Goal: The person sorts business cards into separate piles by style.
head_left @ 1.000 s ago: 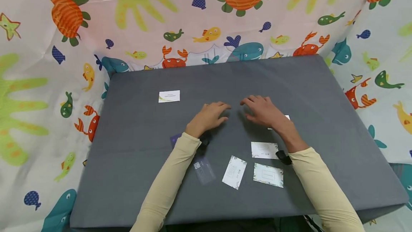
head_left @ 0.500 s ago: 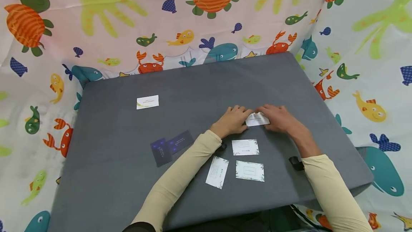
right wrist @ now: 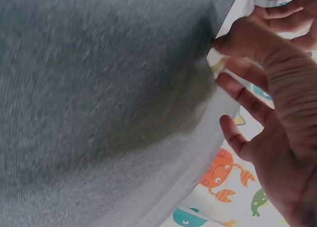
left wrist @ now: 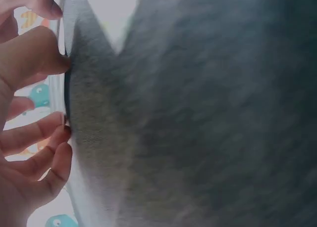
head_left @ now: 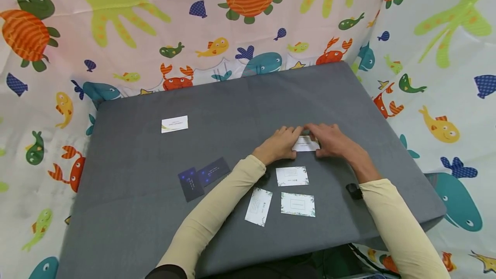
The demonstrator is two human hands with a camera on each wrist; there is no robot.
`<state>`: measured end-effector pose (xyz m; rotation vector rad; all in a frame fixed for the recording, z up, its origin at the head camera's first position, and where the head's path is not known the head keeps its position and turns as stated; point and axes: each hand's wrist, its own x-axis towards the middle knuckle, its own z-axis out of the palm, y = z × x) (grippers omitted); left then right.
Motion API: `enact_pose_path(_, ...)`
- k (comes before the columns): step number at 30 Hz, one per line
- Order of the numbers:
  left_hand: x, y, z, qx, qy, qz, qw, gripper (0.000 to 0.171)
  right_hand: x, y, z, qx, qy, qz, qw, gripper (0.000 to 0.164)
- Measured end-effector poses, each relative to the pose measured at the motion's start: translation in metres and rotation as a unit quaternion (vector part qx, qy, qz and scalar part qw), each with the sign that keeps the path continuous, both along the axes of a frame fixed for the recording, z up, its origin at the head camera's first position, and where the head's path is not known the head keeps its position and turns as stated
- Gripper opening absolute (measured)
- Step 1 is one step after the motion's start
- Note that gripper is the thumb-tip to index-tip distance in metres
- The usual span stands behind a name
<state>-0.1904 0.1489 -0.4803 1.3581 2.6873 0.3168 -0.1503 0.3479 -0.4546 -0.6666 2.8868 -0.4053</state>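
Note:
A white card point(head_left: 305, 144) with small print lies between the two hands, toward the right of the grey table point(head_left: 217, 98). My left hand point(head_left: 280, 144) pinches its left end, while my right hand point(head_left: 332, 142) holds the right end with the thumb at the near edge. The fingertips of both hands almost meet above the card's far edge and hide its corners. From the right wrist view, the card point(right wrist: 232, 20) shows nearly edge-on at the right thumb, and the other fingers spread beyond it.
Nearer the front lie three white cards with leafy borders: an upper one point(head_left: 292, 176), a lower one point(head_left: 297, 204) and a slanted one point(head_left: 258, 206). Two dark blue cards point(head_left: 213, 172) overlap left of the left forearm. Another white card point(head_left: 174, 124) lies far left. Patterned cloth point(head_left: 217, 25) hangs behind.
Both hands, apart and off the card a second ago, have come to the white card and taken its two ends. It looked bent half a second ago and looks flatter now. The head view has swung right.

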Motion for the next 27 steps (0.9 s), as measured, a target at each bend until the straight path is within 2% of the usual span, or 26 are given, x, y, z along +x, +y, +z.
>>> enact_pose_path(3, -0.003, -0.002, -0.002, 0.027, 0.006, 0.003, 0.9996, 0.071, -0.005, 0.001, -0.002, 0.002, 0.005, 0.002, 1.000, 0.079)
enact_pose_path(8, -0.005, -0.006, -0.004, 0.062, 0.018, -0.001, 0.9979, 0.071, -0.008, 0.003, -0.007, -0.024, 0.007, 0.007, 1.000, 0.084)
enact_pose_path(14, -0.005, -0.012, 0.001, 0.070, 0.002, -0.012, 0.9974, 0.071, -0.005, 0.004, -0.010, -0.032, 0.056, 0.011, 0.998, 0.087)
enact_pose_path(18, -0.007, -0.019, 0.006, 0.070, 0.007, -0.011, 0.9975, 0.069, -0.003, 0.000, -0.003, -0.042, 0.068, 0.021, 0.997, 0.088)
enact_pose_path(27, -0.018, -0.064, 0.020, 0.065, 0.003, 0.015, 0.9978, 0.070, -0.022, -0.038, 0.014, -0.034, 0.097, 0.065, 0.993, 0.089)
